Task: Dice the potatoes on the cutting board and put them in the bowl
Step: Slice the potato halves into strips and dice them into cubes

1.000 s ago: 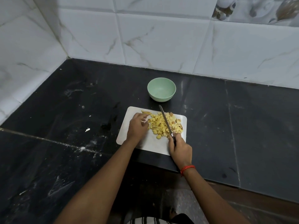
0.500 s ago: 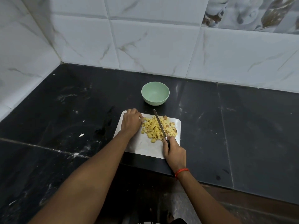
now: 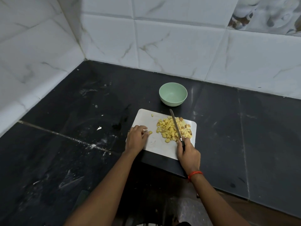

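Observation:
A white cutting board (image 3: pixel 151 123) lies on the black counter. A heap of yellow diced potato (image 3: pixel 171 129) covers its right half. My right hand (image 3: pixel 187 150) grips the black handle of a knife (image 3: pixel 175 123), whose blade lies across the heap and points away from me. My left hand (image 3: pixel 136 138) rests on the board's left edge with fingers curled, and one loose potato piece (image 3: pixel 150 132) sits at its fingertips. Another stray piece (image 3: pixel 152 115) lies near the board's far edge. Just beyond the board stands a pale green bowl (image 3: pixel 173 94) with nothing in it.
The black stone counter (image 3: pixel 81 111) runs into a corner of white tiled walls (image 3: pixel 162 46) at the left and back. White specks and smears mark the counter left of the board. The counter's front edge steps back close below the board.
My left hand has drawn back from the heap toward the board's left edge, with one potato piece beside its fingers. The knife still lies across the heap. The view has shifted.

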Tool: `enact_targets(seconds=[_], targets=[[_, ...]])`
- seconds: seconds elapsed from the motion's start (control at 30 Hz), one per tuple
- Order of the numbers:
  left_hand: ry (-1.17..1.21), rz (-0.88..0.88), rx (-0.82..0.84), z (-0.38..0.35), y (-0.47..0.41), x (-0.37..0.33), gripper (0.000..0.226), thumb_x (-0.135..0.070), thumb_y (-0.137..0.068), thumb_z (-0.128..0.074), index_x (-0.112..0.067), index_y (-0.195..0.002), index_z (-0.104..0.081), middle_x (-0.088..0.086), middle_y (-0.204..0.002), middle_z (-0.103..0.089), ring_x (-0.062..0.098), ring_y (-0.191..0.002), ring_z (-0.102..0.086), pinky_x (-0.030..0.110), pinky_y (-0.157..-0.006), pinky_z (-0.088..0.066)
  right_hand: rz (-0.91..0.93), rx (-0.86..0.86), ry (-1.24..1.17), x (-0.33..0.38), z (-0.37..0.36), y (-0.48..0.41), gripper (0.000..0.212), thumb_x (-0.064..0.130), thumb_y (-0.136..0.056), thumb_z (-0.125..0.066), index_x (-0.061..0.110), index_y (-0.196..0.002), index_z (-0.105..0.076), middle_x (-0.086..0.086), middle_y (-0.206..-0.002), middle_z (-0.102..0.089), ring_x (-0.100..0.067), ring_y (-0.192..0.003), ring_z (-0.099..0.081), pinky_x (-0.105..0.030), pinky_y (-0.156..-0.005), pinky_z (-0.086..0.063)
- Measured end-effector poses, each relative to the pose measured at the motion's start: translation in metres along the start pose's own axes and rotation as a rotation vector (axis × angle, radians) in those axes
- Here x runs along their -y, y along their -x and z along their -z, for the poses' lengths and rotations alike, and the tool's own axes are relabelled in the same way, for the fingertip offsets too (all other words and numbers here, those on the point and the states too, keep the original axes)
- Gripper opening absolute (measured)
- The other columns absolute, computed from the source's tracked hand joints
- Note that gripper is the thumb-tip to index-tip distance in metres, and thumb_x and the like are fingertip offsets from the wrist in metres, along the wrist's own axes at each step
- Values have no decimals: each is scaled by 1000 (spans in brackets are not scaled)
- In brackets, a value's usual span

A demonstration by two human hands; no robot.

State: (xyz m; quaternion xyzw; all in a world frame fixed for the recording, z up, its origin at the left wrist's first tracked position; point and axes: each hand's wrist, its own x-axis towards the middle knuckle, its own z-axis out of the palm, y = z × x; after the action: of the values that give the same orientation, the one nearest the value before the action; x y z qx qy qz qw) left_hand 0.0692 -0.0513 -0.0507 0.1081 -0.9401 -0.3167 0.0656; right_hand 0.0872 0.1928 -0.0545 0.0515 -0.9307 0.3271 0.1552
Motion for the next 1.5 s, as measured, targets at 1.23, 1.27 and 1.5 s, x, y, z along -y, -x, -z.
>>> enact_targets(seconds=[1.23,1.27,1.5], targets=[[68,78,-208,-19,20,-1,20,-43,-90,-71,-28,-102,-78,-17,-93,-50,13,-97,-47,33,-86,-43,135,470,237,63,-27,3,12,26,-104,-36,16,-107,-42,-9,-79,-63,-37,-67,-60,-38,-53,-43],[71,81,-209,-20,20,-1,20,-42,-90,-71,-28,-103,-78,-17,-94,-51,14,-97,-47,34,-86,-44,137,478,253,63,-25,5,12,26,-104,-35,16,-106,-41,-9,-79,-63,-37,-67,-60,-38,-52,-41],[109,103,-229,-22,20,1,19,-42,-91,-70,-27,-101,-76,-14,-95,-56,15,-98,-48,35,-86,-47,192,469,380,49,-13,40,13,26,-97,-54,18,-105,-46,-2,-66,-55,-29,-42,-51,-28,-39,-25]])
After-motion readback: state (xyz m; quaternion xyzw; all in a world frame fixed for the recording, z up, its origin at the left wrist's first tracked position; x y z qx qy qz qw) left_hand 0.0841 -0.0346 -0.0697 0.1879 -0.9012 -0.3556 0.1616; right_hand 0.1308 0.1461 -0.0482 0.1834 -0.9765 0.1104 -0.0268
